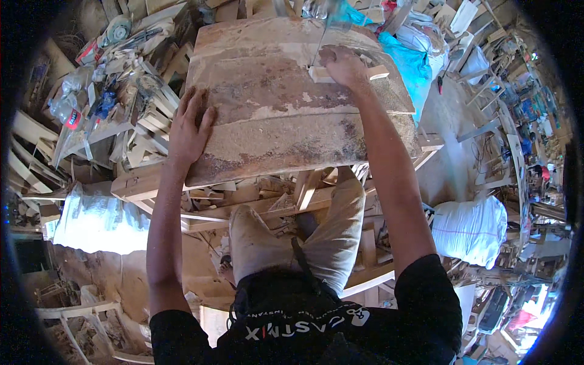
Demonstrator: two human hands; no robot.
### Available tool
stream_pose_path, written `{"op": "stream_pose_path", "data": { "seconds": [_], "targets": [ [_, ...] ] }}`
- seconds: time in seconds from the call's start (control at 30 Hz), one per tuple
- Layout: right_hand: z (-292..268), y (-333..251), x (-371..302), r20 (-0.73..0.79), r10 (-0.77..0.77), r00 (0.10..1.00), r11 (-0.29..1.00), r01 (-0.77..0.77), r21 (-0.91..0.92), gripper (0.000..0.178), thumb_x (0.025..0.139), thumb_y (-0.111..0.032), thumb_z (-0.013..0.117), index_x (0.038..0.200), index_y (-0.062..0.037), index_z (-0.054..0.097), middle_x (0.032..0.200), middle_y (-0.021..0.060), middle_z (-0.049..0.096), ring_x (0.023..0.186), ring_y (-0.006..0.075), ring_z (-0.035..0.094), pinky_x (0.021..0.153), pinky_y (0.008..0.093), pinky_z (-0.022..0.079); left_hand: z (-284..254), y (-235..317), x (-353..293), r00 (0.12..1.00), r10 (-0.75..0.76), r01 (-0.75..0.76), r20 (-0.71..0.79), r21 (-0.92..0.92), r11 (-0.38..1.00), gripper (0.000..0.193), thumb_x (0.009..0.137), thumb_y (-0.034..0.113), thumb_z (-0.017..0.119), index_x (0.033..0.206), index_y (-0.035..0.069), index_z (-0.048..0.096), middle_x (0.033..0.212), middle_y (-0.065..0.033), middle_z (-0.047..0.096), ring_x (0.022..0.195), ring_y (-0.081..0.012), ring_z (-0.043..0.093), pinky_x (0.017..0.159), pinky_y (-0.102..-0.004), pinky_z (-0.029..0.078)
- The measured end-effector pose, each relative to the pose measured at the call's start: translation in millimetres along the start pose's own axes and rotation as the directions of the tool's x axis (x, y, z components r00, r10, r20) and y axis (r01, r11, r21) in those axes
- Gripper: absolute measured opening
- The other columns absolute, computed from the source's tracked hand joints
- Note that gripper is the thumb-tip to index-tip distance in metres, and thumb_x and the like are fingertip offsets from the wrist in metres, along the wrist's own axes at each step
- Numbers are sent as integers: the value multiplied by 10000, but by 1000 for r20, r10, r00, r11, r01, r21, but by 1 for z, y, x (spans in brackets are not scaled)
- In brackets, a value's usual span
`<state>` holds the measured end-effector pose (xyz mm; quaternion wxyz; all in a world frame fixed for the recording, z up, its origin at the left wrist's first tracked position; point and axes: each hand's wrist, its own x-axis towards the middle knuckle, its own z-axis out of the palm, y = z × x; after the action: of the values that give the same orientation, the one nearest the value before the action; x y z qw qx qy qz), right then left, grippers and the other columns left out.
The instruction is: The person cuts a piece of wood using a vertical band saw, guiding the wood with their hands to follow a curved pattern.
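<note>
My left hand point(191, 132) rests on the left edge of a worn wooden worktable point(261, 128), its fingers stretched out and holding nothing. Near the far right of the tabletop, my right hand point(348, 68) is closed over a short pale piece of wood point(320, 75), whose two ends stick out on either side of the hand. Just beyond the left end of that piece, a thin upright saw blade point(320, 45) comes down to the table. My right fingertips are close to the blade; whether they touch the wood's far side is hidden. Sawdust covers much of the tabletop.
Heaped wood offcuts point(155, 118) lie left of the table, with a plastic bottle point(66, 111) among them. A turquoise sack point(409, 67) adjoins the far right edge. White sacks point(471, 228) stand lower right and left. A wooden frame point(255, 213) runs below the tabletop, near my legs.
</note>
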<state>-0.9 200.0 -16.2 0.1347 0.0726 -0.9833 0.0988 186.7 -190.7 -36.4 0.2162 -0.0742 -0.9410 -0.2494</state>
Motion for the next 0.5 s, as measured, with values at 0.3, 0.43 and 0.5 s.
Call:
{"op": "stream_pose_path", "data": {
  "seconds": [0.3,0.43,0.5],
  "targets": [
    [-9,-14,9,161,98,982,995,-101,12,678,934,-504,475,1516,-159,496,1526,199,515,1379,399,522,1166,543,390,-4,-1,-1,999,-33,33,14,0,999,523,1042,338,578,1474,50,524,1581,-215,418,1426,-398,457,1177,-446,384],
    [-2,-7,16,113,100,989,994,-94,-59,626,909,-369,469,1496,-155,514,1494,203,544,1353,420,535,1152,536,406,-3,1,0,999,-30,30,16,10,999,525,1043,342,574,1477,51,525,1589,-201,418,1439,-385,449,1179,-440,382],
    [0,-6,20,137,121,983,990,-110,-87,632,899,-359,476,1497,-159,513,1495,204,543,1349,418,539,1149,538,409,-3,-1,0,1000,-24,23,10,11,1000,524,1043,343,574,1478,54,527,1592,-195,418,1440,-383,451,1177,-438,383]
  ]
}}
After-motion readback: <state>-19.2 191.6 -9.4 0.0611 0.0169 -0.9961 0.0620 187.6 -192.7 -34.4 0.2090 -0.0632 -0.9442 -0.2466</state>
